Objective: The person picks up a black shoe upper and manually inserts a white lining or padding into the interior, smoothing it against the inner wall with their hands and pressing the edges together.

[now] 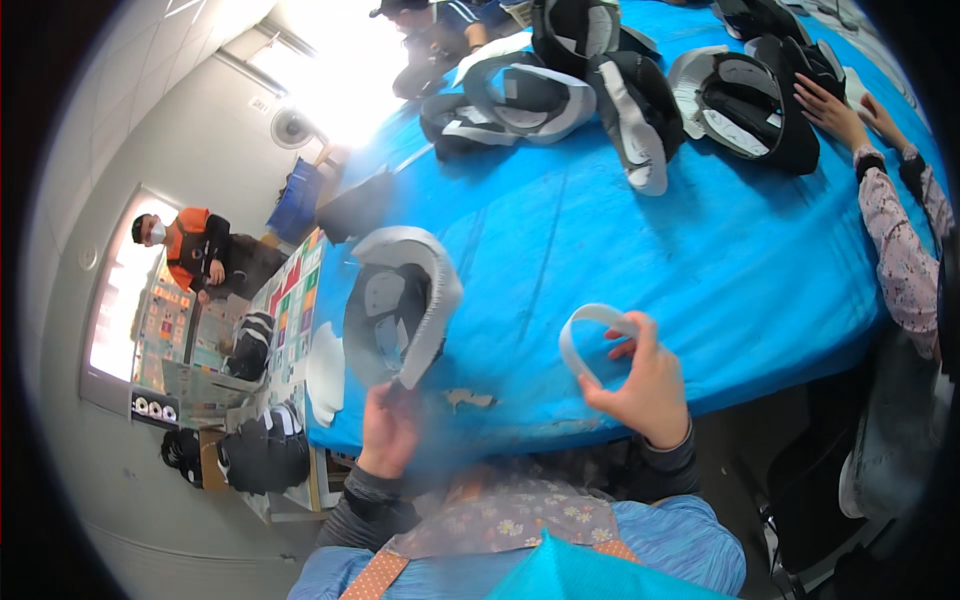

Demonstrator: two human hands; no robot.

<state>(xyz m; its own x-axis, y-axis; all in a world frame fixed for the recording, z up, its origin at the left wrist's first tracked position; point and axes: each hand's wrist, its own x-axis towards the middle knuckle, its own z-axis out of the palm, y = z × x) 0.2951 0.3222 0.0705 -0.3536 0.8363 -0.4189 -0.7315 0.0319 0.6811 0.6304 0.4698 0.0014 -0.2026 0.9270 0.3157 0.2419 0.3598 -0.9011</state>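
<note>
Worktop (700,250): blue cover, black-and-white cap pieces piled at far end.
Left hand (388,428): clamped on lower edge of black cap shell (400,310), held upright over near worktop edge.
Right hand (648,385): fingers pinched on curved white strip (585,335), just right of shell.
Co-worker's hands (835,110): on far pile.

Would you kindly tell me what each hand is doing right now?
Left hand: closed, holding the black cap with pale lining by its edge.
Right hand: closed, holding a curved white strip.
</note>
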